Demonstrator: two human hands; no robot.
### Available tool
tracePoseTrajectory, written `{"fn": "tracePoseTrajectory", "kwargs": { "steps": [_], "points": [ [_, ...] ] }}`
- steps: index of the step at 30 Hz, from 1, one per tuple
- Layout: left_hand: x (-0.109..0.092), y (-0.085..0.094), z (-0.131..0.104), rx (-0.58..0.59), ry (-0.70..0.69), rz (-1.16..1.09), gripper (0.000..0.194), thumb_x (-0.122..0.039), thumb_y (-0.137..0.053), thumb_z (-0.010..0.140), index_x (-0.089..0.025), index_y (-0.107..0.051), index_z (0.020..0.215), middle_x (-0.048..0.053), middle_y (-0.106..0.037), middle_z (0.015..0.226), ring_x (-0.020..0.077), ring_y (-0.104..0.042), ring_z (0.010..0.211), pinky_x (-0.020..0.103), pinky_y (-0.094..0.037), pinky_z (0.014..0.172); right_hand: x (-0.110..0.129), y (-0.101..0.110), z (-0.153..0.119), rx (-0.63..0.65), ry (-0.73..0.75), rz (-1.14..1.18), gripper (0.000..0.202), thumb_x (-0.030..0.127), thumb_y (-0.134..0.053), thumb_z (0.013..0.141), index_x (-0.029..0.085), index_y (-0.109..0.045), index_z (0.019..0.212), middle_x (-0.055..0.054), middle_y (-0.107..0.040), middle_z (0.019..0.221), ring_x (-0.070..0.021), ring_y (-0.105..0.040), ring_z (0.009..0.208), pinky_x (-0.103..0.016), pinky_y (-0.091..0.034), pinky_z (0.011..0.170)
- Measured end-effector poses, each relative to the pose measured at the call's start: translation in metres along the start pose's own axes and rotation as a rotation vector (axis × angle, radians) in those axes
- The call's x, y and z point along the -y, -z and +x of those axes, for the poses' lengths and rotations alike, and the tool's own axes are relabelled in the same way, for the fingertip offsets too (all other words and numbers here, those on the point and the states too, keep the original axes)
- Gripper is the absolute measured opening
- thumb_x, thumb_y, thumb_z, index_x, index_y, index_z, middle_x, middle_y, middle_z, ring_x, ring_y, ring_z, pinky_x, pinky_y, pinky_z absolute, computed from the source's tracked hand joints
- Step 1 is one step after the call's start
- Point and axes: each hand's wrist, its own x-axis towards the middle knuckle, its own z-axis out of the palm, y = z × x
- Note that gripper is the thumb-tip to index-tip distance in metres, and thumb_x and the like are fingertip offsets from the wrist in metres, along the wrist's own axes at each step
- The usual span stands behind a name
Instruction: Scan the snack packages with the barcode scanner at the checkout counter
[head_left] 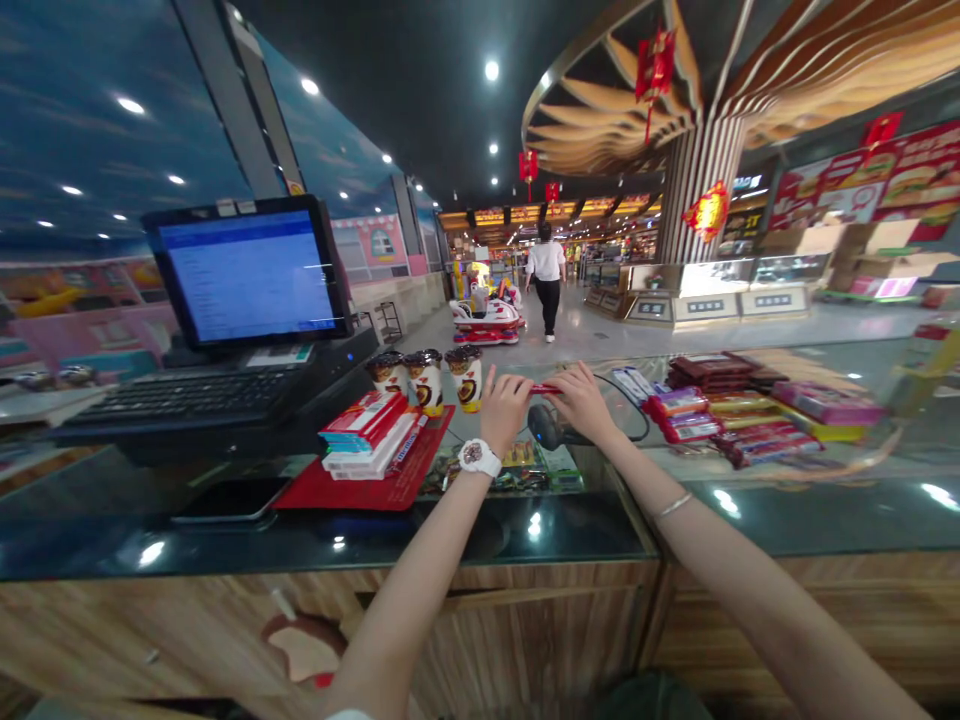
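Both my hands are together over the glass counter, near the middle of the view. A slim red item point(544, 389) spans between them, its ends in my fingers. My left hand point(505, 405), below which a white watch sits on the wrist, grips its left end. The fingers of my right hand point(581, 400) are closed on its right end. Just under the hands lies a dark rounded device point(545, 426) with a blue light and a cable. To the left, small boxes point(365, 443) are stacked on a red sheet point(405, 480), with three lidded cups point(425, 382) behind.
A monitor point(251, 270) and keyboard point(187, 395) stand at the left, with a phone point(231, 499) at the counter's edge. Wrapped snack packs point(765, 432) lie in piles at the right. Beyond the counter, a person point(547, 268) is in the aisle near a ride-on toy point(487, 317).
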Motion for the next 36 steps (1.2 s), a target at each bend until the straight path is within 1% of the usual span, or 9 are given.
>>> {"fn": "tracePoseTrajectory", "kwargs": {
  "steps": [4, 8, 11, 13, 21, 25, 27, 31, 36],
  "points": [
    [0.000, -0.015, -0.003, -0.026, -0.023, -0.020, 0.019, -0.021, -0.054, 0.094, -0.023, -0.067, 0.108, 0.003, -0.072, 0.104, 0.0202, -0.062, 0.103, 0.049, -0.032, 0.118, -0.010, 0.000, -0.007, 0.033, -0.002, -0.010, 0.018, 0.025, -0.053, 0.095, 0.024, -0.069, 0.103, -0.005, -0.073, 0.097, -0.0230, -0.063, 0.098, -0.055, -0.031, 0.115],
    [0.003, -0.020, -0.008, -0.030, -0.057, -0.039, 0.021, -0.022, -0.055, 0.094, -0.023, -0.067, 0.111, 0.004, -0.072, 0.105, 0.0209, -0.062, 0.105, 0.050, -0.032, 0.118, -0.015, 0.000, -0.012, 0.056, -0.012, -0.010, 0.018, 0.024, -0.057, 0.091, 0.024, -0.067, 0.106, -0.005, -0.073, 0.100, -0.0231, -0.063, 0.100, -0.056, -0.029, 0.116],
    [0.004, -0.020, -0.008, -0.015, -0.038, -0.052, 0.023, -0.024, -0.054, 0.094, -0.024, -0.066, 0.114, 0.005, -0.072, 0.108, 0.0214, -0.062, 0.107, 0.050, -0.032, 0.118, -0.018, 0.000, -0.013, 0.057, -0.045, 0.001, 0.029, 0.021, -0.061, 0.086, 0.023, -0.063, 0.115, -0.006, -0.071, 0.107, -0.0242, -0.063, 0.106, -0.055, -0.030, 0.116],
    [0.004, -0.019, -0.007, 0.003, -0.025, -0.057, 0.024, -0.024, -0.055, 0.094, -0.023, -0.066, 0.115, 0.005, -0.072, 0.109, 0.0216, -0.061, 0.107, 0.050, -0.031, 0.119, -0.020, 0.001, -0.014, 0.060, -0.069, -0.001, 0.032, 0.019, -0.061, 0.084, 0.021, -0.062, 0.116, -0.008, -0.070, 0.108, -0.0246, -0.063, 0.108, -0.054, -0.031, 0.116],
    [0.007, -0.017, -0.008, 0.061, 0.003, -0.077, 0.025, -0.026, -0.055, 0.094, -0.024, -0.065, 0.117, 0.005, -0.072, 0.110, 0.0213, -0.062, 0.108, 0.051, -0.026, 0.121, -0.024, 0.004, -0.015, 0.046, -0.091, -0.001, 0.014, 0.020, -0.054, 0.088, 0.023, -0.062, 0.098, -0.006, -0.069, 0.097, -0.0234, -0.064, 0.099, -0.054, -0.033, 0.113],
    [0.004, -0.019, -0.008, 0.049, -0.007, -0.072, 0.033, -0.024, -0.055, 0.094, -0.022, -0.060, 0.126, 0.007, -0.068, 0.121, 0.0213, -0.060, 0.115, 0.049, -0.029, 0.120, -0.023, 0.004, -0.016, 0.031, -0.080, 0.012, 0.012, 0.021, -0.055, 0.089, 0.021, -0.063, 0.098, -0.007, -0.070, 0.100, -0.0236, -0.064, 0.101, -0.054, -0.031, 0.115],
    [0.002, -0.020, -0.007, 0.040, -0.034, -0.062, 0.032, -0.023, -0.054, 0.093, -0.022, -0.060, 0.125, 0.007, -0.066, 0.124, 0.0215, -0.059, 0.116, 0.048, -0.031, 0.119, -0.022, 0.003, -0.016, 0.037, -0.072, 0.015, 0.012, 0.022, -0.056, 0.089, 0.020, -0.063, 0.098, -0.007, -0.070, 0.099, -0.0235, -0.064, 0.101, -0.053, -0.030, 0.116],
    [-0.003, -0.019, -0.006, 0.037, -0.063, -0.051, 0.027, -0.019, -0.050, 0.094, -0.023, -0.064, 0.117, 0.006, -0.068, 0.118, 0.0210, -0.061, 0.112, 0.046, -0.034, 0.117, -0.019, 0.002, -0.015, 0.048, -0.076, 0.008, 0.012, 0.024, -0.056, 0.090, 0.021, -0.064, 0.098, -0.006, -0.070, 0.097, -0.0230, -0.064, 0.099, -0.053, -0.031, 0.115],
    [-0.004, -0.016, -0.006, 0.039, -0.041, -0.056, 0.028, -0.017, -0.048, 0.094, -0.023, -0.065, 0.116, 0.006, -0.070, 0.112, 0.0208, -0.062, 0.110, 0.045, -0.035, 0.117, -0.017, 0.002, -0.014, 0.057, -0.068, 0.020, 0.016, 0.024, -0.054, 0.090, 0.023, -0.064, 0.102, -0.006, -0.070, 0.100, -0.0232, -0.064, 0.101, -0.054, -0.031, 0.115]
  ]
}}
